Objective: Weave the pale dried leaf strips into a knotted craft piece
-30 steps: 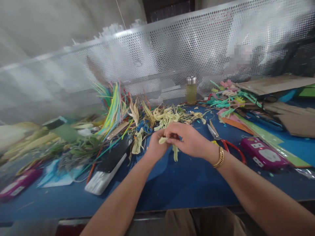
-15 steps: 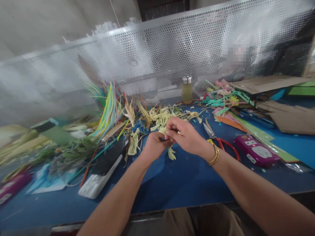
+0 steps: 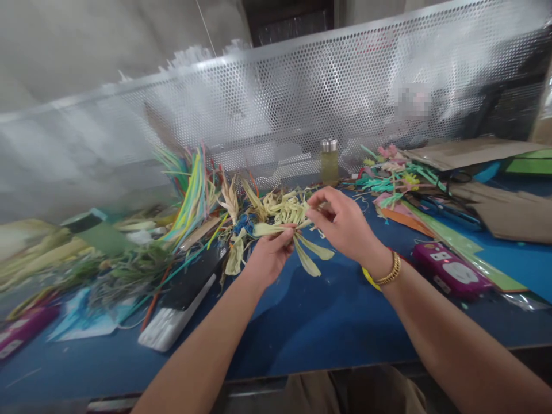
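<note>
My left hand [image 3: 276, 253] pinches a bundle of pale yellow-green corn husk strips [image 3: 308, 259] whose ends fan out to the right and downward. One broad strip also sticks out to the left above my fingers. My right hand [image 3: 342, 218], with a gold bracelet [image 3: 393, 269] on its wrist, is just right of the bundle. Its thumb and fingers are curled together at the tips; what they hold there is too small to make out. A heap of loose husk strips [image 3: 287, 207] lies just behind both hands. My right hand and wrist largely hide the red-handled scissors.
A phone-like black and white object [image 3: 183, 299] and a green bundle [image 3: 138, 261] lie left. Colourful stems [image 3: 192, 190] stand behind. A lidded bottle [image 3: 329, 164] is by the perforated metal screen [image 3: 284, 98]. A purple device [image 3: 448, 267] and cardboard [image 3: 513, 210] lie right.
My hands were together over the husk; now my right hand has moved up and right, apart from my left. The husk strips show spread out, and the scissors have become mostly hidden.
</note>
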A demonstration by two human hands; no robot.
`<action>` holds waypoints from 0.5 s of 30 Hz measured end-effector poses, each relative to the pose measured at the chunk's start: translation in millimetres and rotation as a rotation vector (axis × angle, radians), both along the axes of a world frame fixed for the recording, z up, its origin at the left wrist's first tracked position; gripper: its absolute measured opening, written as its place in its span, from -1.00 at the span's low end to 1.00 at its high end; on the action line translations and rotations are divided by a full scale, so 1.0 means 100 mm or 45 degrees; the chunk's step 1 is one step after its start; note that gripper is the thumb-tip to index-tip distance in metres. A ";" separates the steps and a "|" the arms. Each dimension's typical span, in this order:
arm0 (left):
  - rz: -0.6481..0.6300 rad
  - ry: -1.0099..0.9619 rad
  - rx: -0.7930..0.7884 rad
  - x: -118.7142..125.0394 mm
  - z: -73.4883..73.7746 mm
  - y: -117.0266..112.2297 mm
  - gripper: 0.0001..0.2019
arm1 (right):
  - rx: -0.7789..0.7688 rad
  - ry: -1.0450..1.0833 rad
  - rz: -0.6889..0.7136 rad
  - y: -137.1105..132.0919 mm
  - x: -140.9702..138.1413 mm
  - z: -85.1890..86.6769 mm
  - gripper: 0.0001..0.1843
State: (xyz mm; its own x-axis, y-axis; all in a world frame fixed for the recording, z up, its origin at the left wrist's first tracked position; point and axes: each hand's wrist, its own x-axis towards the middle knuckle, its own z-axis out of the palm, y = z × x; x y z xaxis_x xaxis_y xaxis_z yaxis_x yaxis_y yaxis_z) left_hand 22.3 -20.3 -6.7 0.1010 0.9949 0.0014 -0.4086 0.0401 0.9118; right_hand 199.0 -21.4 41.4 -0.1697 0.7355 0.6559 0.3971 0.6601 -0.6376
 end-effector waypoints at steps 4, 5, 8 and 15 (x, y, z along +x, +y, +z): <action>0.027 -0.149 0.034 -0.02 0.05 0.01 -0.74 | -0.058 -0.325 -0.163 0.01 0.01 -0.05 -0.65; 0.044 -0.144 0.052 -0.02 0.05 0.00 -0.74 | -0.095 -0.396 -0.139 0.01 -0.01 -0.07 -0.61; 0.056 -0.110 0.088 -0.02 0.06 -0.01 -0.74 | -0.156 -0.480 -0.021 0.01 -0.08 -0.14 -0.64; 0.056 0.106 0.261 -0.01 0.07 -0.03 -0.69 | -0.142 -0.608 0.081 -0.04 -0.13 -0.17 -0.86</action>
State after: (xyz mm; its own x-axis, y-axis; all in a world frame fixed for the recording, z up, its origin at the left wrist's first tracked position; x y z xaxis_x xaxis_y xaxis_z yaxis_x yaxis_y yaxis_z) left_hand 21.3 -23.7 -0.1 0.0660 0.9781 0.1976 -0.3291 -0.1656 0.9297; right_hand 185.9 -25.1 24.8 -0.4788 0.7755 0.4116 0.6237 0.6304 -0.4622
